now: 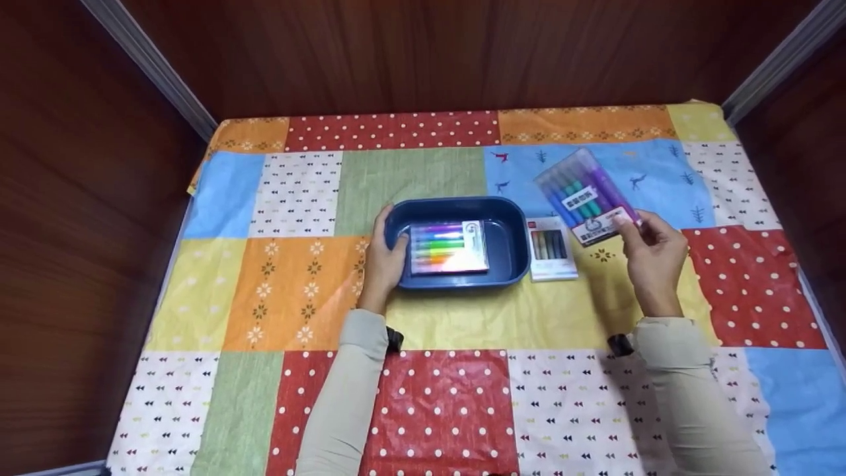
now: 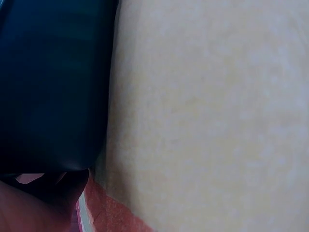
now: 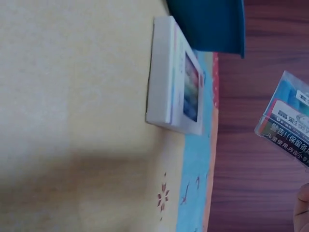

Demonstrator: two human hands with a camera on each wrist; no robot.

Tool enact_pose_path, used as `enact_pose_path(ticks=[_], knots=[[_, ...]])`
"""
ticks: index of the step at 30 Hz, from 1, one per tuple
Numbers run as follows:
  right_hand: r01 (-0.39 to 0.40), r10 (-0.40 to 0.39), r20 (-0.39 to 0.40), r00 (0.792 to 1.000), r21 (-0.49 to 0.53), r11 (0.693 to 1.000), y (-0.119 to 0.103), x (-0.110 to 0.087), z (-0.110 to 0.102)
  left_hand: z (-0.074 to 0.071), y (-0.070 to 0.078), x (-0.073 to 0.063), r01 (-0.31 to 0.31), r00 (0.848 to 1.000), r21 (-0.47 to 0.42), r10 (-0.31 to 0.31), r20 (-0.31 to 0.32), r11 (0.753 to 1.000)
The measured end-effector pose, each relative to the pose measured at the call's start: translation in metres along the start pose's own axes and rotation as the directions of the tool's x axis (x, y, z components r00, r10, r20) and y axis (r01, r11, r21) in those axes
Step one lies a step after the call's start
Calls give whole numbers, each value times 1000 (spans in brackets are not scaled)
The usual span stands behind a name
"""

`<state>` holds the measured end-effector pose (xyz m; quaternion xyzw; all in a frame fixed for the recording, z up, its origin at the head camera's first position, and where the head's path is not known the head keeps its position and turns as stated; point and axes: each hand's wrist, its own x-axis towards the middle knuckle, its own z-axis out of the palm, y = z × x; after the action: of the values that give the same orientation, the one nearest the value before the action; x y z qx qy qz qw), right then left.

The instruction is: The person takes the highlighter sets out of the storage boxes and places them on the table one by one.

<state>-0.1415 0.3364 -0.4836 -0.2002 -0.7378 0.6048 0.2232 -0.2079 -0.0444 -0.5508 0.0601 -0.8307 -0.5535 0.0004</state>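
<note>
Held at its left end by my left hand (image 1: 386, 261), a dark blue plastic basin (image 1: 507, 258) stands on the cloth; the thumb lies over the rim, the fingers outside. Inside it lies a clear pack of rainbow-coloured pens (image 1: 439, 248). My right hand (image 1: 655, 261) pinches the lower corner of a clear pack of markers (image 1: 588, 198), blue, green and purple, tilted above the table. Below and left of that pack, a white box (image 1: 554, 270) with a dark window lies beside the basin. The right wrist view shows part of the marker pack (image 3: 289, 116) and fingers (image 3: 302, 208).
A patchwork-patterned cloth (image 1: 436, 410) covers the table. Dark wood-grain panels (image 1: 423, 59) rise at the back and both sides, with metal strips (image 1: 158, 66) at the corners. In the right wrist view the white box (image 3: 161, 87) stands close to the basin (image 3: 207, 24).
</note>
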Motion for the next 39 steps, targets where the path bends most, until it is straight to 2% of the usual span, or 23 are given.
enact_pose_path(ticks=[5, 14, 23, 30, 39], knots=[[-69, 71, -28, 997, 57, 996, 4, 3, -6, 0, 1, -1, 8, 1000, -2, -8, 8, 1000], [-133, 137, -88, 987, 47, 990, 14, 9, -11, -2, -2, -2, 15, 1000, 7, -15, -12, 1000], [-283, 291, -135, 947, 73, 956, 19, 12, -20, -1, 1, 0, 11, 1000, 9, -11, 3, 1000], [-286, 289, -183, 940, 45, 957, 29, 11, -19, -1, 1, 0, 6, 1000, 9, -6, 3, 1000], [-388, 384, -174, 907, 16, 922, 36, 6, -25, -1, 1, 0, 9, 1000, 10, -9, -2, 1000]])
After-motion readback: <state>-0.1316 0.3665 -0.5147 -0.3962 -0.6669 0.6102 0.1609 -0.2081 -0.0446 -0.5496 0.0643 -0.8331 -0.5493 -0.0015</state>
